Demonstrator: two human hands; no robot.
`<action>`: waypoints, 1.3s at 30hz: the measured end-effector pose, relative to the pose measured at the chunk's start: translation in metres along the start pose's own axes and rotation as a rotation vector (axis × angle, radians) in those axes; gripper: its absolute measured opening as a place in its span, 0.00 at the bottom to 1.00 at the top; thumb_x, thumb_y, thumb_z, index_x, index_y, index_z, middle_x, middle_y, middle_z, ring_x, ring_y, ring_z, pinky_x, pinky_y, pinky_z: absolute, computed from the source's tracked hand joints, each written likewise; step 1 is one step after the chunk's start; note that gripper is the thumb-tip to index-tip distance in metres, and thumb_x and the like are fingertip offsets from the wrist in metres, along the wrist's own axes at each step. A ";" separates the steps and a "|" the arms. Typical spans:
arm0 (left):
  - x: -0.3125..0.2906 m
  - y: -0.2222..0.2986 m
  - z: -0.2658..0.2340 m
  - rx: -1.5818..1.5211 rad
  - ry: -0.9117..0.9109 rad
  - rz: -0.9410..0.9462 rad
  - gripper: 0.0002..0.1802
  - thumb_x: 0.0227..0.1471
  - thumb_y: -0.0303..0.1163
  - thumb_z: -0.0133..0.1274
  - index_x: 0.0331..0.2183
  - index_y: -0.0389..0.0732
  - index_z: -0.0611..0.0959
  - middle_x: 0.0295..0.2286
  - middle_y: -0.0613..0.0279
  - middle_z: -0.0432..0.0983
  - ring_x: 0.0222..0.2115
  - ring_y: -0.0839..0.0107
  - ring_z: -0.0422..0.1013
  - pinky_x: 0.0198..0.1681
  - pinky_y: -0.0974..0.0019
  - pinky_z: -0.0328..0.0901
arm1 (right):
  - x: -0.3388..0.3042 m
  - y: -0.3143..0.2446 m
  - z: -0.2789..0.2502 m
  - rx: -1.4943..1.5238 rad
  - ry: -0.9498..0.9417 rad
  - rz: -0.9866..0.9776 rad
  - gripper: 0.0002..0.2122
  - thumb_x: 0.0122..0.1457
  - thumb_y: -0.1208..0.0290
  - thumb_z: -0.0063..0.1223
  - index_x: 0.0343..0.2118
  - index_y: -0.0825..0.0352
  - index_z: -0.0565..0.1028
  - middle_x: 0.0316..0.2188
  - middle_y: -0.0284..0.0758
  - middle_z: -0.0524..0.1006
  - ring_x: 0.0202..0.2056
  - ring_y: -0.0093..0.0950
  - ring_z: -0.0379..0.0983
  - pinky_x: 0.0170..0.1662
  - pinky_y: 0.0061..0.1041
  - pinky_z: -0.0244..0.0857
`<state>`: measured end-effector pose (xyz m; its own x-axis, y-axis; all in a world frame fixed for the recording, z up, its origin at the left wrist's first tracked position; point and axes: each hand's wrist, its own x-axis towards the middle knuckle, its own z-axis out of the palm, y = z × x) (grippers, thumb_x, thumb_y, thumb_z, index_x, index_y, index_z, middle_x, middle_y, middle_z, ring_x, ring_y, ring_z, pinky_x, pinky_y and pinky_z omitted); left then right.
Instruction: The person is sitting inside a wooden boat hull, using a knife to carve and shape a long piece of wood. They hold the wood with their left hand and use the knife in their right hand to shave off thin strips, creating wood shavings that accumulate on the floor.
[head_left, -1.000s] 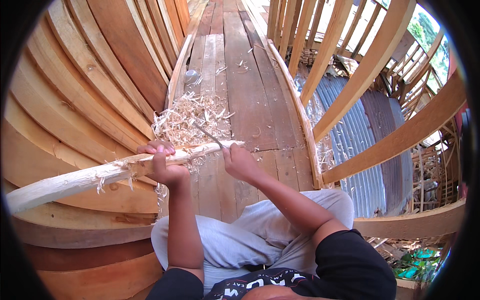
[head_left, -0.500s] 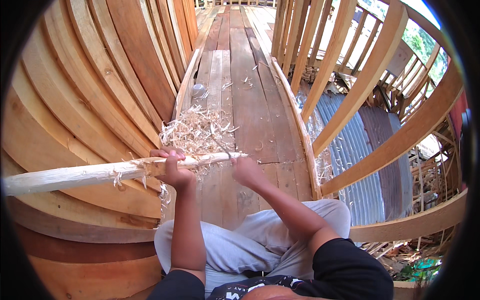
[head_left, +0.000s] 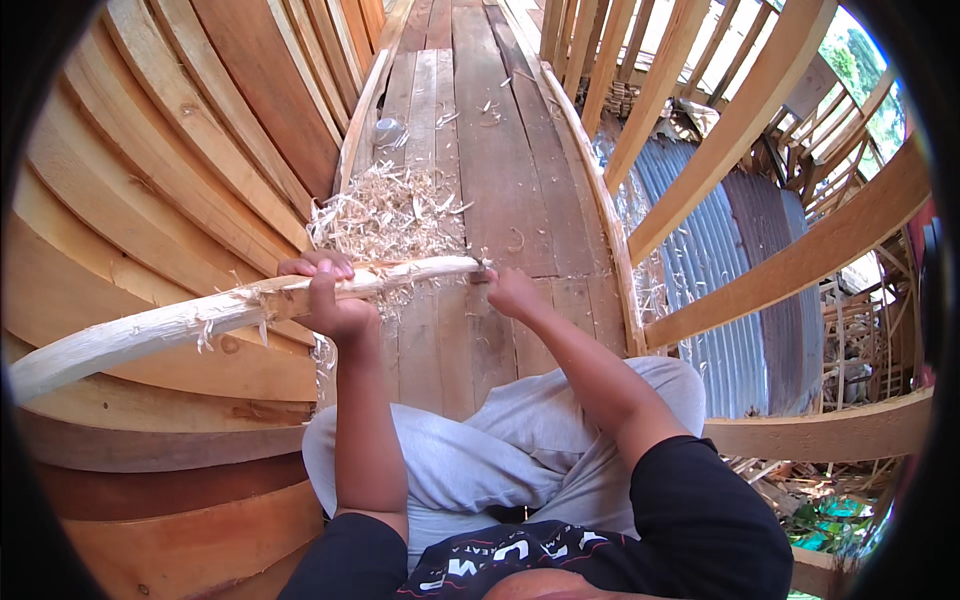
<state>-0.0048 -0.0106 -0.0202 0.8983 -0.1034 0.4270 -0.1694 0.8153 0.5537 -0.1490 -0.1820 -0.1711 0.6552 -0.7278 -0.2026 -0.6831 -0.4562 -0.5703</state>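
A pale, peeled wooden pole (head_left: 150, 333) comes in from the left edge and ends in front of me, with curls of wood still attached along it. My left hand (head_left: 330, 297) is wrapped around the pole a little short of that end. At the tip, my right hand (head_left: 516, 294) is closed on a knife (head_left: 474, 255); only a bit of its dark blade shows, against the end of the pole, and the handle is mostly hidden in the fist. Beyond the pole lies a heap of wood shavings (head_left: 392, 212) on the plank floor.
A wall of upright boards (head_left: 170, 130) rises close on my left. Slatted railing (head_left: 690, 85) runs along the right, above a corrugated metal roof (head_left: 700, 270). A small clear cup (head_left: 388, 132) sits on the floor planks (head_left: 495, 165) past the shavings. My crossed legs (head_left: 470, 460) are below.
My right hand and the knife have shifted slightly right, to the pole's very tip. The left hand keeps its hold. The whole view has tilted downward a little.
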 end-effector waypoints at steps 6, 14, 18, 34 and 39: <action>0.003 0.002 -0.007 0.038 0.032 0.014 0.11 0.39 0.20 0.44 0.27 0.44 0.64 0.17 0.64 0.61 0.18 0.74 0.59 0.24 0.72 0.60 | -0.027 -0.064 -0.004 0.140 0.017 -0.128 0.23 0.65 0.60 0.34 0.31 0.76 0.77 0.33 0.59 0.76 0.39 0.55 0.72 0.44 0.48 0.64; 0.004 0.007 -0.011 0.075 0.017 0.011 0.11 0.39 0.21 0.44 0.28 0.44 0.64 0.16 0.64 0.60 0.17 0.75 0.58 0.24 0.71 0.59 | -0.025 -0.033 -0.002 -0.005 -0.139 0.144 0.23 0.65 0.60 0.32 0.38 0.79 0.75 0.39 0.60 0.74 0.44 0.54 0.71 0.50 0.47 0.63; 0.005 0.007 -0.007 0.048 0.088 0.008 0.11 0.39 0.21 0.44 0.28 0.44 0.63 0.15 0.63 0.60 0.17 0.74 0.59 0.24 0.71 0.59 | -0.013 -0.020 -0.004 0.042 -0.135 0.150 0.24 0.64 0.59 0.33 0.37 0.81 0.74 0.39 0.62 0.73 0.44 0.57 0.70 0.50 0.48 0.62; 0.005 0.006 -0.011 0.011 -0.110 0.006 0.10 0.39 0.23 0.43 0.28 0.43 0.63 0.16 0.65 0.58 0.16 0.74 0.57 0.23 0.72 0.58 | 0.015 0.020 0.004 0.021 -0.192 0.238 0.26 0.65 0.58 0.31 0.40 0.81 0.74 0.40 0.60 0.73 0.42 0.55 0.72 0.48 0.46 0.65; 0.003 0.008 -0.007 0.045 -0.049 0.018 0.11 0.37 0.22 0.43 0.28 0.43 0.63 0.15 0.64 0.58 0.16 0.74 0.57 0.23 0.72 0.59 | 0.005 -0.007 -0.016 -0.055 -0.167 0.091 0.26 0.66 0.58 0.31 0.35 0.81 0.75 0.34 0.61 0.74 0.39 0.54 0.72 0.43 0.46 0.66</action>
<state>-0.0006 -0.0007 -0.0191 0.8743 -0.1170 0.4711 -0.2048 0.7911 0.5765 -0.1459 -0.1908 -0.1560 0.6312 -0.6745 -0.3830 -0.7556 -0.4230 -0.5001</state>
